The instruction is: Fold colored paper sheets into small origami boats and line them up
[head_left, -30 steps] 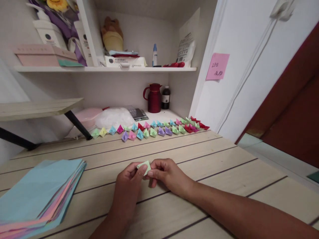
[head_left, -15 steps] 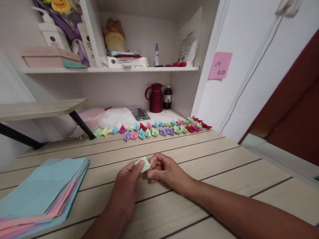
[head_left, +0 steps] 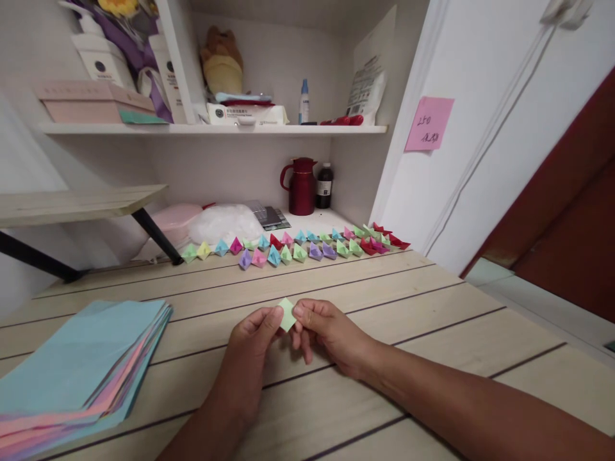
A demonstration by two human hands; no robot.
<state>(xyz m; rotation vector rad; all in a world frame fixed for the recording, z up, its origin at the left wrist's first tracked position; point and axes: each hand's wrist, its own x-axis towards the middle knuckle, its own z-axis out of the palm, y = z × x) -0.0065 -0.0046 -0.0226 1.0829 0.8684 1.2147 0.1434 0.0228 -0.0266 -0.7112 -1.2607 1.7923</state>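
A small light green folded paper (head_left: 287, 315) is held up above the table, its flat diamond face towards me. My left hand (head_left: 257, 333) pinches its left corner between thumb and fingers. On the opposite corner, the thumb and index finger of my right hand (head_left: 327, 330) are closed, while the other fingers hang loosely below. Behind the hands, several folded paper boats (head_left: 300, 253) in green, blue, pink, purple, yellow and red stand in two rows along the back of the table.
To the left lies a stack of coloured paper sheets (head_left: 86, 358), blue on top. A small raised shelf (head_left: 81, 205) with black legs stands behind it. At the back are a white plastic bag (head_left: 225, 222), a dark red jug (head_left: 302, 187) and a dark bottle (head_left: 324, 187).
The green paper has been turned to show a flat diamond face. My right hand, beside the paper half a second ago, now pinches its right corner.
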